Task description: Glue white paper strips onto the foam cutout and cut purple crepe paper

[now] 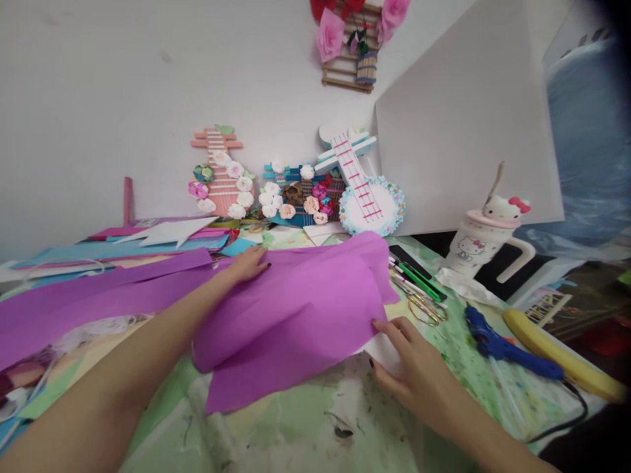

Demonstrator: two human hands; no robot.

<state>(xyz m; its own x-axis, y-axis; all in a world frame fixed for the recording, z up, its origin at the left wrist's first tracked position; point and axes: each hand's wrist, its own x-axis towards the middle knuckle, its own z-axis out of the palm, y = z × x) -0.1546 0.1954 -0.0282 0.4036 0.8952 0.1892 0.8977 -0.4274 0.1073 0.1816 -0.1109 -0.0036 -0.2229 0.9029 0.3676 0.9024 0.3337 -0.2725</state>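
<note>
A large sheet of purple paper (305, 309) lies bent and wavy across the middle of the table, its near edge lifted in a fold. My left hand (249, 264) rests on its far left part, fingers stretched out and palm down. At the sheet's right edge, my right hand (411, 358) has thumb and fingers around a piece of white paper (383, 351), which partly slips under the purple sheet. The index fingertip of that hand touches the purple edge. How far the white paper reaches beneath is hidden.
Gold-handled scissors (426, 309), a green cutter (419, 282), a blue glue gun (507, 345) and a yellow roll (562, 355) lie at right, near a white cup (476, 243). Coloured paper (128, 249) is stacked at left. Flower-trimmed instrument models (224, 177) lean on the wall.
</note>
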